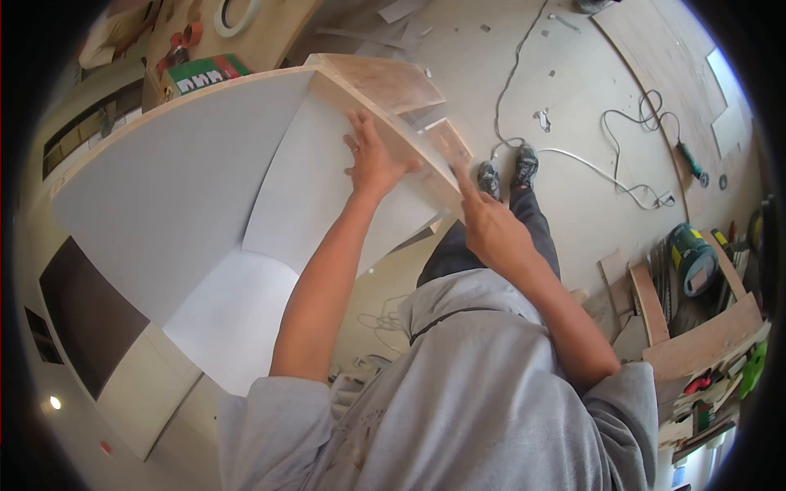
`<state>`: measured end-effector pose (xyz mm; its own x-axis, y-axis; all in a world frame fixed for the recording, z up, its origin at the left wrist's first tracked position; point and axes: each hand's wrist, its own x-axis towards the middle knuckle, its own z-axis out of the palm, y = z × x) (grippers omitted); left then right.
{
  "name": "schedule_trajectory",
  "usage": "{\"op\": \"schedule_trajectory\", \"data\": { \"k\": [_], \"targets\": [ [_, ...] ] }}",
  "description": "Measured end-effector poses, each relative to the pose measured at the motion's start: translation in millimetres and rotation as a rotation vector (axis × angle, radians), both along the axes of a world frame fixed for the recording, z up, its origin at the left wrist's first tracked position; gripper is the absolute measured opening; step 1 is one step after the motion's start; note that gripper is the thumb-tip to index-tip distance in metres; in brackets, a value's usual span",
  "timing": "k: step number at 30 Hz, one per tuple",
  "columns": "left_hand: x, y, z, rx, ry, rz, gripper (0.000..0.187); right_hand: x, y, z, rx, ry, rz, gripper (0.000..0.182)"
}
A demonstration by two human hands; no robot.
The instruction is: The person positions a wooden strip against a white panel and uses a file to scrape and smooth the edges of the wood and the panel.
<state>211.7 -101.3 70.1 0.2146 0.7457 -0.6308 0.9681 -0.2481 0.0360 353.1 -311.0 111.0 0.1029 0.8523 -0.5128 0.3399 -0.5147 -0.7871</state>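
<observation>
A large cabinet box with white inner faces and bare wooden edges stands in front of me. My left hand is inside it, fingers spread, with the thumb side close to the wooden side panel. My right hand is at the outer end of that panel's edge. Its index finger is stretched along the edge and the other fingers are curled in. A small dark bit shows by the fingertip, but what the hand grips is hidden.
A green box and a tape roll lie on a board behind the cabinet. Cables and a green power tool are on the floor. At right stand a bucket and wood offcuts.
</observation>
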Motion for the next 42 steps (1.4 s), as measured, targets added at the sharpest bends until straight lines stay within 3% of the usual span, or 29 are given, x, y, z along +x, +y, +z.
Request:
{"op": "schedule_trajectory", "data": {
  "k": [3,10,13,15,18,19,21,23,25,27,30,35,42],
  "targets": [
    [-9,-2,-5,0.030,-0.202,0.036,0.144,-14,21,5,0.020,-0.064,0.083,0.084],
    [-12,0,-8,0.031,-0.172,0.014,0.137,-40,63,-2,0.087,-0.129,0.125,0.085],
    [-11,2,-7,0.026,-0.140,0.003,0.138,-46,68,9,0.235,-0.369,0.161,0.080],
    [-8,5,-6,0.008,-0.063,-0.001,0.144,-49,73,13,0.178,-0.340,0.174,0.080],
    [-18,4,-13,0.066,-0.234,-0.044,0.138,-33,86,30,0.024,-0.114,0.199,0.079],
    [-16,5,-12,0.051,-0.229,-0.032,0.134,-27,91,33,-0.044,-0.012,0.203,0.078],
    [-15,3,-8,0.021,-0.213,0.001,0.127,-48,84,4,0.124,-0.154,0.099,0.079],
    [-23,9,-26,0.045,-0.253,-0.003,0.114,-55,99,-14,0.135,-0.107,0.028,0.079],
    [-31,5,-23,0.051,-0.234,0.016,0.104,-43,135,-22,-0.018,0.125,0.002,0.078],
    [-19,7,-20,0.035,-0.206,0.017,0.095,-32,141,-11,-0.051,0.098,0.043,0.078],
    [-16,12,-16,0.027,-0.203,-0.004,0.097,-40,131,8,0.043,0.032,0.047,0.076],
    [-22,5,-15,0.036,-0.204,-0.040,0.098,-34,117,26,-0.009,0.067,0.034,0.073],
    [-22,14,-25,0.080,-0.247,-0.024,0.091,-39,151,-32,-0.050,0.091,0.035,0.066]
  ]
}}
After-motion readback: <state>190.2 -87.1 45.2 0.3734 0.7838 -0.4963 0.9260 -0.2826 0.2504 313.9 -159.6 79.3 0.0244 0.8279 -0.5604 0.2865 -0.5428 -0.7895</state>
